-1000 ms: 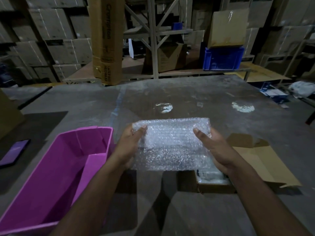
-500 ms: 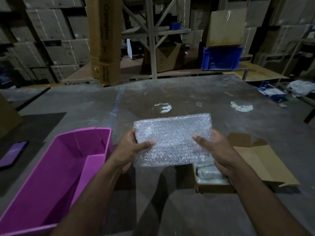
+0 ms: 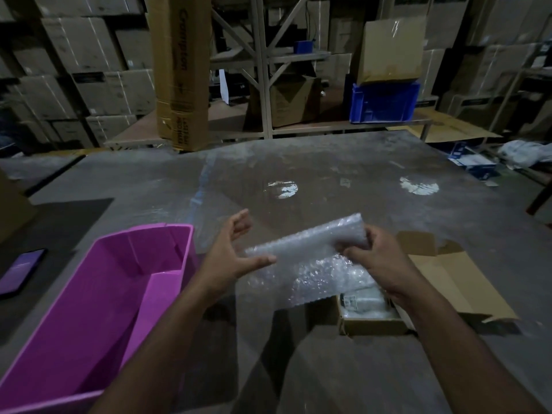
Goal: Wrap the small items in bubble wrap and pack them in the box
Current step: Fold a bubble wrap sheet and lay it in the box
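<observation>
While bubble wrap (image 3: 304, 258) hides box (image 3: 367, 321), pink bin (image 3: 98, 294) nr

This is a dim warehouse or stockroom with a packing station. Stacked brown cardboard cartons (image 3: 89, 55) fill the back wall from floor upward, behind a grey metal shelving frame (image 3: 263, 70) that carries more boxes and a blue plastic crate (image 3: 383, 103). A tall narrow printed cardboard carton (image 3: 180, 73) stands at the far edge of the wide grey worn surface (image 3: 328, 174), where an open brown cardboard box (image 3: 430, 282) lies.
</observation>
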Demonstrator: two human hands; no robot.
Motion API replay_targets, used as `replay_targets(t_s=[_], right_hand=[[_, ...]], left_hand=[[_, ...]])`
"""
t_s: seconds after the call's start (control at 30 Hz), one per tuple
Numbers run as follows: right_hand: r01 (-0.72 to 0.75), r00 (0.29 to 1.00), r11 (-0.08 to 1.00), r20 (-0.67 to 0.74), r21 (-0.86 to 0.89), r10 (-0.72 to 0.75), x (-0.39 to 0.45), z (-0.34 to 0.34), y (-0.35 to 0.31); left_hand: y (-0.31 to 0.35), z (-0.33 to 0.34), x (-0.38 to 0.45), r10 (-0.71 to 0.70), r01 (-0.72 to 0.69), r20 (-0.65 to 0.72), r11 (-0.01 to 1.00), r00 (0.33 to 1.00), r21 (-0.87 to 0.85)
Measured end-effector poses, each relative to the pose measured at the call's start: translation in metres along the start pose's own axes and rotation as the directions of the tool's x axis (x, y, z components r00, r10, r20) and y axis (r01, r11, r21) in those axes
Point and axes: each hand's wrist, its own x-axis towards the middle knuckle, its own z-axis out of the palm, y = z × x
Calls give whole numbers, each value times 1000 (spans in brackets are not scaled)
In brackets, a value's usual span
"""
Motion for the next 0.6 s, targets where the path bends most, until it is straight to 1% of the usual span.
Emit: replay_targets(t_s=[0.07, 0.13, 0.2, 0.27, 0.33, 0.4, 0.47, 0.53, 0.6], right_hand=[[23, 997, 999, 72, -25, -21, -1, 4, -5], [24, 991, 998, 135, -50, -17, -1, 9, -9], [42, 982, 995, 187, -94, -23, 0, 11, -11], [30, 984, 997, 175, -68, -18, 0, 10, -11], [-16, 995, 997, 103, 76, 8, 1, 9, -8], [-35, 999, 980, -22, 194, 40, 1, 10, 0], [-48, 991, 958, -105, 282, 80, 0, 15, 8], [-105, 987, 927, -79, 360, 142, -2, 23, 16], [-130, 987, 915, -34, 381, 155, -4, 32, 22]], left_hand=[[3, 8, 0, 65, -77, 104, 990, 992, 116], [11, 16, -2, 62, -93, 197, 984, 978, 152], [16, 20, -4, 26, -49, 298, 996, 954, 69], [16, 23, -6, -2, 31, 350, 997, 937, -76], [16, 23, -6, -34, 83, 282, 983, 959, -161], [14, 23, -4, -58, 101, 190, 970, 980, -221], [14, 23, -4, -76, 120, 157, 947, 985, -298], [13, 23, -4, -85, 133, 153, 930, 985, -344], [14, 25, -4, -86, 135, 148, 922, 985, -363]])
